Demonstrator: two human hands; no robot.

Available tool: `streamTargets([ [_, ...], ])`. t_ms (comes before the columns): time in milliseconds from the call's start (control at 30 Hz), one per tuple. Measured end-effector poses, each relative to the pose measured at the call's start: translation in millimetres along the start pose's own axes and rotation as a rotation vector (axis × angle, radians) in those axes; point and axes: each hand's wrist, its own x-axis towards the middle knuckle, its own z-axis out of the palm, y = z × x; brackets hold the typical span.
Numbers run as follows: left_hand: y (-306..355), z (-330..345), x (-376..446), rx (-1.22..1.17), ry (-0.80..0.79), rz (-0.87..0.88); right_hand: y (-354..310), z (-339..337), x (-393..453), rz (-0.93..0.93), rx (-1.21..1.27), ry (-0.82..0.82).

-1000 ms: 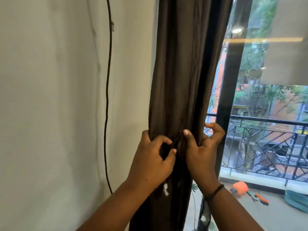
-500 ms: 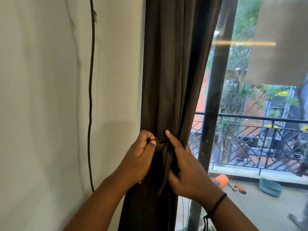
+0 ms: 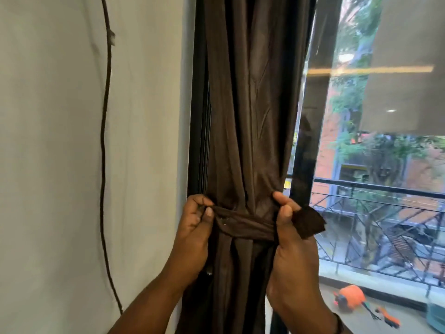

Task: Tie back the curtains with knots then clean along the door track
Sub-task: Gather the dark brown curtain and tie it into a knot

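The left hand (image 3: 192, 235) pinches one end of the brown tie band (image 3: 243, 225) at the curtain's left edge, and the right hand (image 3: 292, 247) grips the other end at the right edge, a short flap sticking out past its thumb. Between them the band lies level across the gathered brown curtain (image 3: 250, 116) (which hangs upright beside the door frame (image 3: 198, 116)); tightening likely means pulling the ends outward along that line

We see the left hand (image 3: 192, 227) and right hand (image 3: 292, 239) each pinching an end of the tie band (image 3: 243, 224) wrapped around the gathered brown curtain (image 3: 250, 121).
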Motion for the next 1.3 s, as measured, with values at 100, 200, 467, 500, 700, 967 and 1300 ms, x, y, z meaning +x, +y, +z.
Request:
streamTargets([
  [100,8.3,25.3,-2.6,-0.136,0.046,-0.161,-7.7,-6.0,0.5,0.311,0.139,-0.11],
  [200,22.2,38.0,-4.8,-0.133,0.034,-0.298,-14.2,-9.8,0.3,0.687,0.264,-0.272],
  [467,54.6,38.1,-0.9,0.178,0.002,-0.152,-22.0,-6.8,5.3,0.727,0.09,-0.419],
  [500,55.5,34.9,-1.4,0.241,0.004,-0.095,-20.9,-4.7,4.1,0.702,0.035,-0.414],
  [700,60.5,-3.3,-20.5,1.016,0.168,0.22,-16.8,16.3,-12.5,0.376,-0.553,-0.383],
  [967,89.0,-24.5,-20.4,0.337,0.156,-0.373,9.2,44.0,-37.6,-0.218,-1.31,-0.351],
  [1300,99.4,-40.4,-38.8,0.149,-0.047,-0.24,17.9,77.0,-51.4,-0.294,-1.642,-0.371],
])
